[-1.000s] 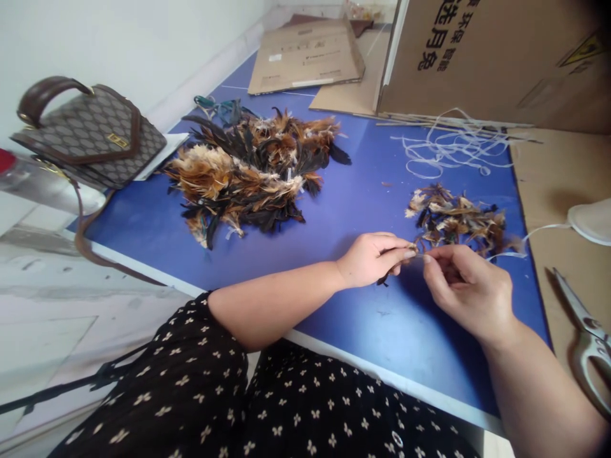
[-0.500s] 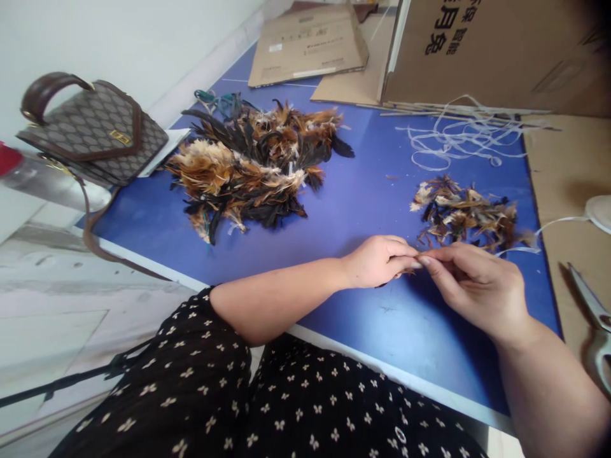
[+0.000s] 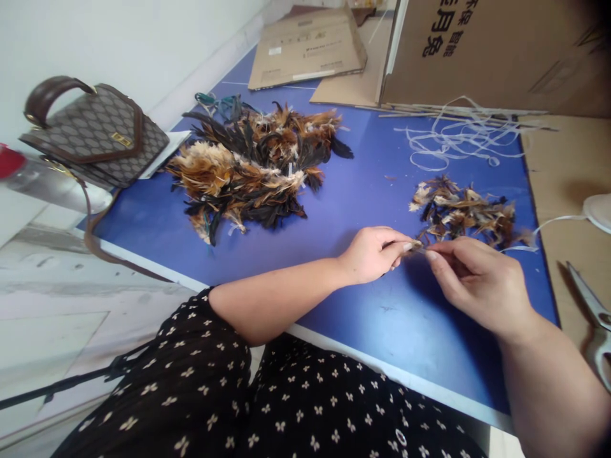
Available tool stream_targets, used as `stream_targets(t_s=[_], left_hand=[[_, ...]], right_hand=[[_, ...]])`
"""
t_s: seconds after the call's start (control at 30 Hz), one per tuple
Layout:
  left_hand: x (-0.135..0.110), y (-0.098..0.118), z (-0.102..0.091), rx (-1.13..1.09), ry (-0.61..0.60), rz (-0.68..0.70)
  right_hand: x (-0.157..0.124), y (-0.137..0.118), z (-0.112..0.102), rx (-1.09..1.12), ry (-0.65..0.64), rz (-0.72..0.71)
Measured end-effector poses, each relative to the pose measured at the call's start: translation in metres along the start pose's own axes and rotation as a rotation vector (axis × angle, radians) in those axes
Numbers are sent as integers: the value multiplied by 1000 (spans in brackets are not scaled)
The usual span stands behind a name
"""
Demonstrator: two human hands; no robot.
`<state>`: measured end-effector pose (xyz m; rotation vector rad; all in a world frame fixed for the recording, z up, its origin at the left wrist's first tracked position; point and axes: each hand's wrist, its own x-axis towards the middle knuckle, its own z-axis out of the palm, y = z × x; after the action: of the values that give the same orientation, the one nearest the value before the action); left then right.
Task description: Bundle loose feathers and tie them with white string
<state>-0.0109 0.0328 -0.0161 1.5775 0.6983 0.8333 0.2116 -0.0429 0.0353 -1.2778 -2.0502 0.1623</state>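
My left hand is closed in a pinch on a small bunch of feathers, with its pale stem ends showing past the fingertips. Just to its right, my right hand pinches a thin white ribbon against those ends. The ribbon runs behind the right hand toward a white spool; its path through the fingers is partly hidden. Beyond the right hand lies a loose pile of short brown and black feathers. A larger heap of feather bundles lies to the left.
Scissors lie on cardboard at the right. Tangled white ribbon is spread behind the small pile. A large cardboard box and a flattened carton stand at the back. A handbag and a bottle are at the left.
My hands have drawn slightly apart, the left shifting a little left and up. The feather stem ends and a thin strand now show between the fingertips.
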Motion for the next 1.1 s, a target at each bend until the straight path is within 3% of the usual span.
stream_targets(t_s=[0.13, 0.23, 0.33, 0.4, 0.53, 0.67, 0.77, 0.87, 0.93, 1.0, 1.1], left_hand=[[-1, 4, -4, 248, -108, 135], [-5, 7, -4, 407, -317, 272], [-9, 8, -2, 319, -439, 281], [-9, 6, 1, 139, -408, 227], [-7, 5, 6, -175, -211, -16], [-3, 7, 5, -172, -46, -195], [-2, 6, 2, 51, -38, -110], [-5, 5, -2, 353, -147, 133], [-7, 6, -3, 482, -241, 212], [-9, 7, -4, 489, -340, 239], [-9, 10, -3, 284, -389, 255]], right_hand=[[-2, -1, -11, 72, -161, -82], [-1, -5, -10, 123, -152, -84], [2, -4, -5, 156, -94, -30], [3, -1, -1, 145, -39, 30], [1, 8, 7, 98, 28, 93], [-3, 8, 14, 58, -63, 5], [-5, 1, 14, -6, -174, -59], [-7, -3, 9, -34, -210, -97], [-6, -3, 4, -25, -183, -102], [-4, -1, 0, 26, -139, -72], [1, 2, -2, 168, -108, 32]])
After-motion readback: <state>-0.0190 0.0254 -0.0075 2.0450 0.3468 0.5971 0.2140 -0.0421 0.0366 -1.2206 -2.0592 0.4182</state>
